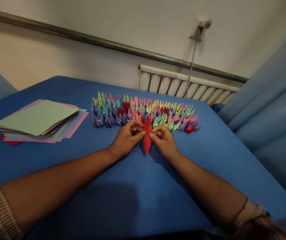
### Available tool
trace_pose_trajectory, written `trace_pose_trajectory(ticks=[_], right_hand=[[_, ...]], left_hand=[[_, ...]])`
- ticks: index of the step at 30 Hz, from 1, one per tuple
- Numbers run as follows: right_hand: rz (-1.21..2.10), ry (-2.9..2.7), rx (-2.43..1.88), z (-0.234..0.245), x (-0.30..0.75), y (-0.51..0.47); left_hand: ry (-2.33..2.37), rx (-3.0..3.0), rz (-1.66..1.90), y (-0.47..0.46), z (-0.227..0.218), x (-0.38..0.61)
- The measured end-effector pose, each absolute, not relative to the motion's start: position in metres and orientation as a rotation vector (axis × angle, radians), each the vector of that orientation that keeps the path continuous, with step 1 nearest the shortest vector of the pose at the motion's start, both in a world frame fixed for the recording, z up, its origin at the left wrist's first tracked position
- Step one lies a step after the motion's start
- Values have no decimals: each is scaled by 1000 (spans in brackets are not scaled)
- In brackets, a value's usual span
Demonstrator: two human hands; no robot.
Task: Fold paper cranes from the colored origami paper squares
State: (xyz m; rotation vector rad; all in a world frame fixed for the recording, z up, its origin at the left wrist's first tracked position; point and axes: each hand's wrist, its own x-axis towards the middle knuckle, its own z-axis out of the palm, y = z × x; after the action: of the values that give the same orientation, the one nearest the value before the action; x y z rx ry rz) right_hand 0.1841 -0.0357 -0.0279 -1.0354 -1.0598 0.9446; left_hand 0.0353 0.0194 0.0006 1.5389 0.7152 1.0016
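- Head view, item one: red, narrow, diamond-like folded-paper piece (147, 137), held between the hands before the rows; whether it touches the blue cloth-covered table (202, 150) cannot be told.
- Left hand (126, 136): thumb and fingers pinched on the piece's left edge.
- Right hand (165, 141): thumb and fingers pinched on its right edge.
- Close-set rows of small, pointed, multicoloured folded-paper figures (149, 108): just beyond the fingers.
- Risks, as judged: uneven pull between the hands could skew or tear the folds; a forward slip of the knuckles could topple the nearest figures.
- Orientation: long axis runs away from the wearer, nearly upright in view; one pointed end faces the wearer, the other the rows.
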Motion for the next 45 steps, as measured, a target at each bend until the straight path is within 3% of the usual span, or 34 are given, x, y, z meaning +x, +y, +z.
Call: trace_pose_trajectory(ticks=[12,31,45], right_hand=[[922,-1085,-1021,-22,193,-33],[556,-1416,-1059,-26,198,-37],[712,-1246,-1058,-33,195,-32]], left_hand=[[661,2003,870,21,1,28],[687,1777,943,21,0,30],[817,1782,903,23,3,30]])
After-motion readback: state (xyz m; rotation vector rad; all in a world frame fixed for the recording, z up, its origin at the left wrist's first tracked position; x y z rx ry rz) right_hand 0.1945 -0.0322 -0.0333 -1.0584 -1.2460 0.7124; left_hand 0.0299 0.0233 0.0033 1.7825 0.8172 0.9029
